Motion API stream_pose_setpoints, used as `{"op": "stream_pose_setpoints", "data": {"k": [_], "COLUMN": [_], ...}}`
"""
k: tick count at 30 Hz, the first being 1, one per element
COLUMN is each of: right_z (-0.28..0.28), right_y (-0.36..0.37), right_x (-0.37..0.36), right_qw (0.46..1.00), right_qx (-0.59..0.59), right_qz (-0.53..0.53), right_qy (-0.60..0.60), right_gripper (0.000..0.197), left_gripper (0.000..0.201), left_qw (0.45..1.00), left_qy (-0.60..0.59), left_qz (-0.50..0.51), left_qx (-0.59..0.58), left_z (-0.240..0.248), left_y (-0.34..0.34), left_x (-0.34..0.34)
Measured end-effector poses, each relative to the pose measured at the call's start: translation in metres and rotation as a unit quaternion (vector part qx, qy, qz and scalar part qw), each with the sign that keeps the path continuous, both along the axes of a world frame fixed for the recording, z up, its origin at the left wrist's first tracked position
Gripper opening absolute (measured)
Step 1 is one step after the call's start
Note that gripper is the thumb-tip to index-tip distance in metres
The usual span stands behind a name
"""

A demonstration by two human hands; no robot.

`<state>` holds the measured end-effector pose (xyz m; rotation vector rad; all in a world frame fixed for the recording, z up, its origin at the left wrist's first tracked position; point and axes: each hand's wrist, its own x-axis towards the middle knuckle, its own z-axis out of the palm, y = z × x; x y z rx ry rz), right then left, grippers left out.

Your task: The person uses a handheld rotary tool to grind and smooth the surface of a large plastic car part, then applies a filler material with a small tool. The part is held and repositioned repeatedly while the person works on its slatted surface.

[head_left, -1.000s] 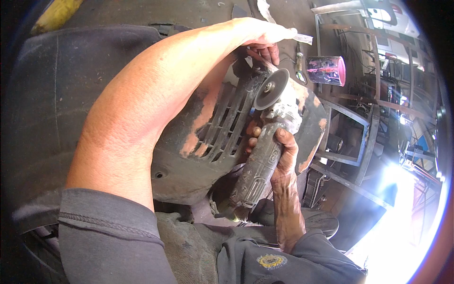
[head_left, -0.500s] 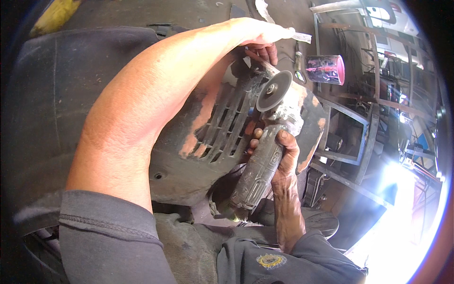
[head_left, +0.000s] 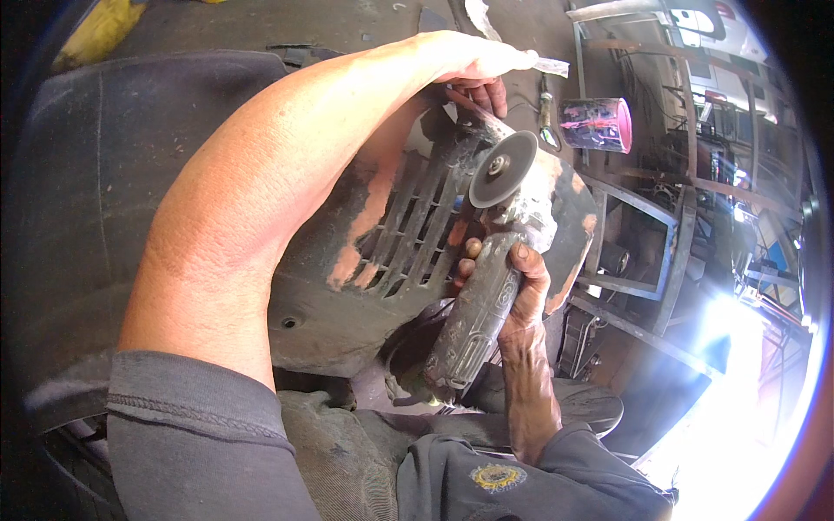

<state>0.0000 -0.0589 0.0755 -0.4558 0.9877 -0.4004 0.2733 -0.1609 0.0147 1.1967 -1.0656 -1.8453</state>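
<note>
My right hand is wrapped round the dark, worn body of an angle grinder. A thin grey cutting disc on the grinder's far end faces up, over the panel's far right part. Below lies a dark vehicle body panel with a slotted grille and orange-brown patches. My left arm reaches across the panel, and my left hand is closed at its far edge, with the fingers curled down on it. A pale strip shows beside the left thumb; whether the hand touches it I cannot tell.
A pink-rimmed, paint-stained tub is on the floor at the far right. Metal frames stand along the right side, with bright light beyond. A yellow thing is at the far left. A large dark panel spreads on the left.
The view has shifted very slightly. Both hands and the grinder keep nearly the same places.
</note>
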Motion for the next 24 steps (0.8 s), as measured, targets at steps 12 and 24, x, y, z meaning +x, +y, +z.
{"op": "stream_pose_setpoints", "data": {"k": [12, 24], "right_z": [0.005, 0.008], "right_y": [0.005, -0.003], "right_x": [-0.006, -0.004], "right_qw": [1.0, 0.999], "right_qx": [-0.009, -0.019], "right_qz": [-0.012, 0.005], "right_qy": [0.024, 0.037], "right_gripper": [0.052, 0.049], "left_gripper": [0.1, 0.101], "left_qw": [1.0, 0.999], "left_qy": [-0.027, -0.042], "left_qz": [-0.004, -0.001], "left_qx": [-0.002, 0.01], "left_z": [0.002, 0.008], "left_y": [0.0, 0.003], "left_x": [0.0, 0.0]}}
